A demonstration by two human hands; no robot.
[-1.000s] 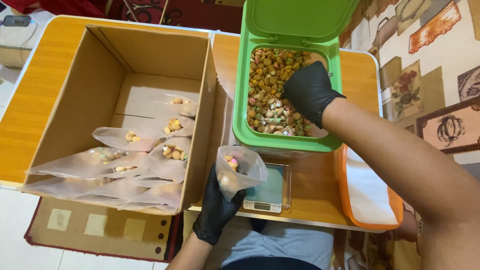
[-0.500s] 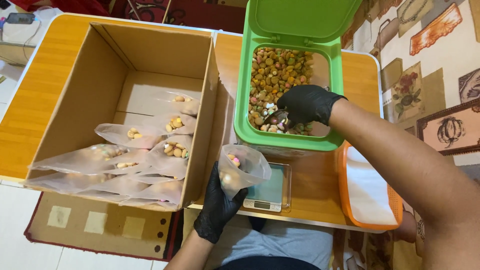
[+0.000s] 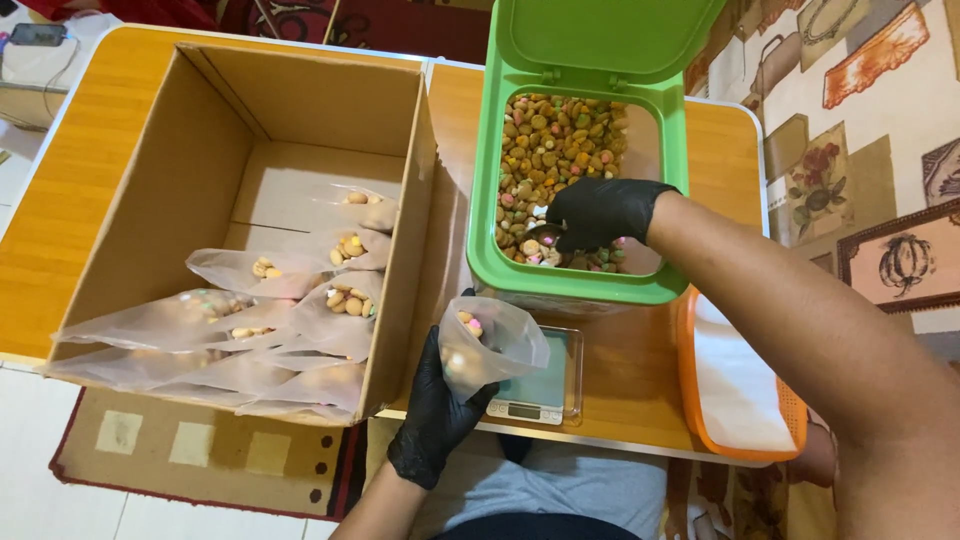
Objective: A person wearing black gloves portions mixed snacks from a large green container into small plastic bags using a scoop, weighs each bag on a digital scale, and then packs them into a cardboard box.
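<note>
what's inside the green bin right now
The green bin holds small brown, tan and pastel biscuits. The gloved right hand reaches in with a small scoop. The biscuits under the hand and the bin's bottom are covered.

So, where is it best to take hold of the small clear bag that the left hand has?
Around its narrow lower part, from below, as the left hand does: the clear bag widens upward to an open mouth, so a low grip keeps it upright and clear.
</note>
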